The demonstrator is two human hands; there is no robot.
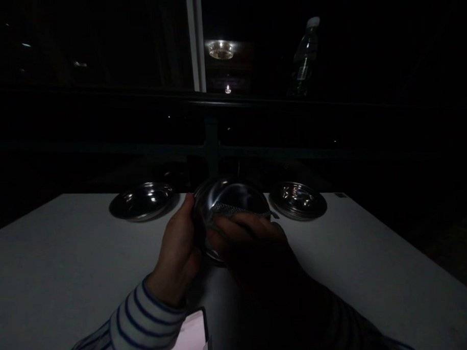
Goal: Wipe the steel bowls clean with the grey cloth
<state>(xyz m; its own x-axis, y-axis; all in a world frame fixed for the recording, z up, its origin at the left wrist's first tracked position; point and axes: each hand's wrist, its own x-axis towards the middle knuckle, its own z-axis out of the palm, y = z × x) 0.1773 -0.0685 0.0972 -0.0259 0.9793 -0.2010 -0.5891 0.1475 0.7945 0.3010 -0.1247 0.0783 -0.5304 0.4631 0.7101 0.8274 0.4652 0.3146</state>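
A shiny metal bowl (242, 192) is held up over the middle of the table. My left hand (178, 243) grips its left rim, thumb on top and the other fingers hidden beneath or behind. Pressed to the bowl's surface is a grey checked cloth (227, 209), bunched under the curled fingers of my right hand (251, 238). Deep shadow covers most of that hand and its forearm.
Another metal bowl (142, 201) sits on the white table (87, 262) at left. Stacked metal bowls (299, 201) stand at right. A lit screen (191, 337) lies at the near edge. Beyond the table, a plastic bottle (306, 57) stands in the dark.
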